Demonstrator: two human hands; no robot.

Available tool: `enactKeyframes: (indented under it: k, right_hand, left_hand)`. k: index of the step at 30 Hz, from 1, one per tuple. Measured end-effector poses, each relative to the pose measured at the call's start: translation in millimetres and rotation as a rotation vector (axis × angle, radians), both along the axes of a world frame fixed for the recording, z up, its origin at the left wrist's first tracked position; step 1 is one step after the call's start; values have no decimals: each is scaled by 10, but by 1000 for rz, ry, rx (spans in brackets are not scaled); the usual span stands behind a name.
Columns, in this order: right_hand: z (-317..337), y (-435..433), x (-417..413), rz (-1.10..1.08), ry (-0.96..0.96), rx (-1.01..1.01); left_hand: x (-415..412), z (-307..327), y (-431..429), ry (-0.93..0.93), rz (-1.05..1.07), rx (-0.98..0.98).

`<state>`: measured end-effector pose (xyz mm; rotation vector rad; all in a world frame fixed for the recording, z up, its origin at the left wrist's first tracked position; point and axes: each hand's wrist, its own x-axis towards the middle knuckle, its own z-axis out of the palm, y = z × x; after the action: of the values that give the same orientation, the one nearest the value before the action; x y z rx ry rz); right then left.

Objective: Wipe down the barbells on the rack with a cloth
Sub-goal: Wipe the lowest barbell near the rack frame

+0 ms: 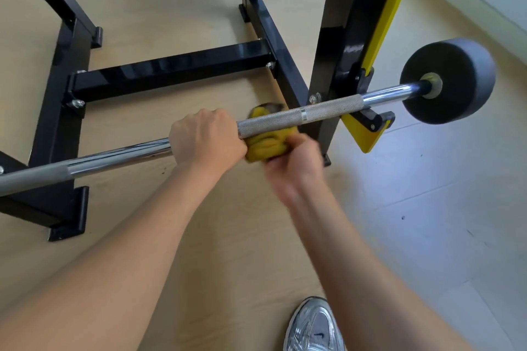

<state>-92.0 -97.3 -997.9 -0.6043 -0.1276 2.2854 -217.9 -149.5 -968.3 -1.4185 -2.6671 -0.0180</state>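
A chrome barbell [328, 110] lies across the black and yellow rack [333, 45], with a grey round weight [456, 82] on its right end. My left hand [205, 141] grips the bar from above, at the left end of the knurled part. Right beside it, my right hand [293, 157] holds a bunched yellow cloth [266, 144] wrapped under and behind the bar. The right hand is blurred with motion.
The rack's black base beams [171, 71] and feet [68, 216] stand on a light wooden floor. A yellow bracket [368, 134] holds the bar at the right upright. My silver sneaker [313, 325] is at the bottom edge. Pale floor tiles lie to the right.
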Motion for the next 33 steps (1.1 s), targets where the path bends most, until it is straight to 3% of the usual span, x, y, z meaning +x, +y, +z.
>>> enactKeyframes:
  k: [4, 7, 9, 12, 14, 16, 19, 23, 33]
  right_hand:
    - [92, -35, -16, 52, -416, 84]
    - [179, 47, 122, 143, -831, 195]
    - [363, -46, 98, 311, -1061, 432]
    - [629, -143, 68, 539, -1283, 867]
    - [779, -210, 20, 699, -1287, 1042]
    - [887, -332, -105, 731, -1217, 1188]
    - [984, -581, -396, 517, -1130, 1456]
    - [950, -864, -779, 464, -911, 1454]
    - [749, -1486, -1606, 135, -1071, 1682]
  left_hand:
    - [-126, -43, -114, 8, -169, 12]
    - [-205, -29, -203, -124, -288, 5]
    - [-232, 51, -229, -318, -310, 28]
    - [-343, 261, -234, -774, -321, 51]
    - [-444, 425, -313, -1035, -247, 102]
    - [-536, 529, -484, -1104, -139, 213]
    - [-646, 586, -828, -1065, 2, 424]
    - [-780, 664, -1119, -1005, 168, 432]
    - [-1483, 687, -1989, -674, 314, 317]
